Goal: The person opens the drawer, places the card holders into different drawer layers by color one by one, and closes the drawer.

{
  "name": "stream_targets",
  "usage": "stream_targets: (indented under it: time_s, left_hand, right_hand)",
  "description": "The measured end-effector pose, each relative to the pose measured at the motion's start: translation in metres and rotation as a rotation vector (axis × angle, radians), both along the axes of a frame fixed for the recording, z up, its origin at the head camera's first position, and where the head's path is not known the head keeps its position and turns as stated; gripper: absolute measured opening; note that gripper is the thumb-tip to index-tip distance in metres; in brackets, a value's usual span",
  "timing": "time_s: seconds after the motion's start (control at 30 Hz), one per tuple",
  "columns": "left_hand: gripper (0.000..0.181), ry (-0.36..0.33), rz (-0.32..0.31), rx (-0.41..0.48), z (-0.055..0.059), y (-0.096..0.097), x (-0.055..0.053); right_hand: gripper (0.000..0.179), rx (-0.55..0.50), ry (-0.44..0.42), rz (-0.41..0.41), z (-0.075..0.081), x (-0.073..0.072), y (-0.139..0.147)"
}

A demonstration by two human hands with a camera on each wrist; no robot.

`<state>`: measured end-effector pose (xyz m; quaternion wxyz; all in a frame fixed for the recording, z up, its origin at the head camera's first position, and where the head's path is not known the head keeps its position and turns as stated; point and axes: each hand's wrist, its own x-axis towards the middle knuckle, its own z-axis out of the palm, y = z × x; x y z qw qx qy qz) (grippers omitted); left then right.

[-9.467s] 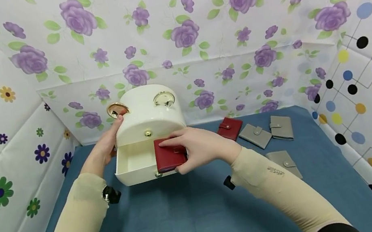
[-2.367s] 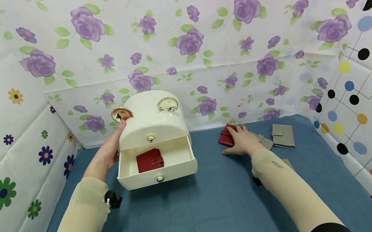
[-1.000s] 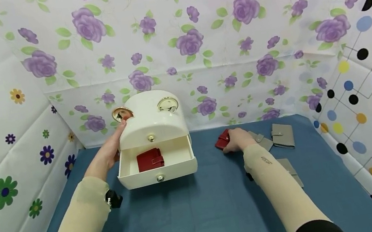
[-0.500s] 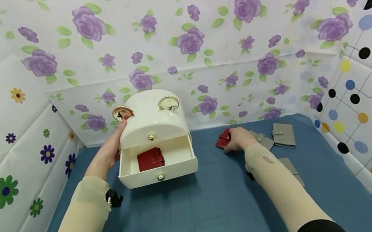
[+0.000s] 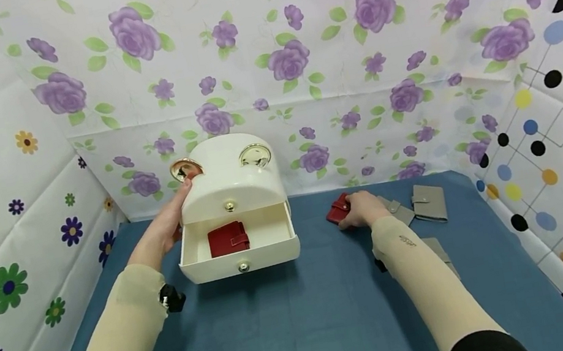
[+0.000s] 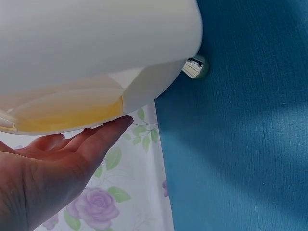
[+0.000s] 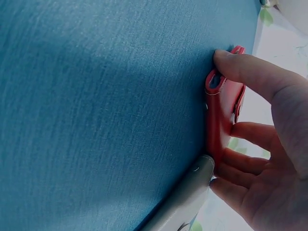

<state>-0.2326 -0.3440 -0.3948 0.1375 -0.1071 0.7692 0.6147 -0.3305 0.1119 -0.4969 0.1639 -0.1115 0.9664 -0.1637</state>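
Note:
A glossy white drawer box (image 5: 227, 172) with two gold-rimmed ears stands left of centre. Its lower drawer (image 5: 273, 257) is pulled out, and a red wallet (image 5: 228, 238) with a snap strap lies inside. My left hand (image 5: 164, 226) rests along the box's left side, thumb near the left gold ear; in the left wrist view the fingers (image 6: 103, 142) lie nearly straight against the white wall. On the table at right, my right hand (image 5: 365, 208) grips a second red wallet (image 5: 338, 208); the right wrist view shows thumb and fingers at opposite edges of this wallet (image 7: 222, 113).
Grey wallets lie close to my right arm: one partly behind the hand (image 5: 399, 211), one farther right (image 5: 429, 203), one partly under the forearm (image 5: 439, 251). A blue cloth (image 5: 296, 328) covers the table. Flowered sheets (image 5: 284, 26) stand behind, with patterned sheets at both sides.
A red wallet went from my right hand into the drawer. The right hand then moved to the second red wallet and took hold, shifting it slightly left. Little has moved since one second ago.

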Motion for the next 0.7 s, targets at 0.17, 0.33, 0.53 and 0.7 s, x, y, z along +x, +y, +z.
stream_targets:
  time_s: [0.17, 0.33, 0.53, 0.7]
  left_hand:
    - [0.103, 0.001, -0.005, -0.004, 0.000, 0.001, 0.000]
    - [0.103, 0.002, 0.003, 0.004, -0.001, -0.001, 0.001]
    - [0.103, -0.011, 0.010, 0.013, -0.004, -0.001, 0.001]
    - [0.105, -0.011, 0.001, 0.013, -0.004, -0.002, -0.001]
  right_hand:
    - [0.087, 0.010, -0.004, 0.009, 0.002, 0.000, 0.000]
    - [0.084, 0.024, 0.016, 0.009, 0.003, 0.002, -0.002]
    - [0.069, 0.050, 0.023, 0.004, 0.002, 0.009, -0.005]
    - [0.057, 0.081, 0.058, 0.006, 0.000, 0.011, -0.007]
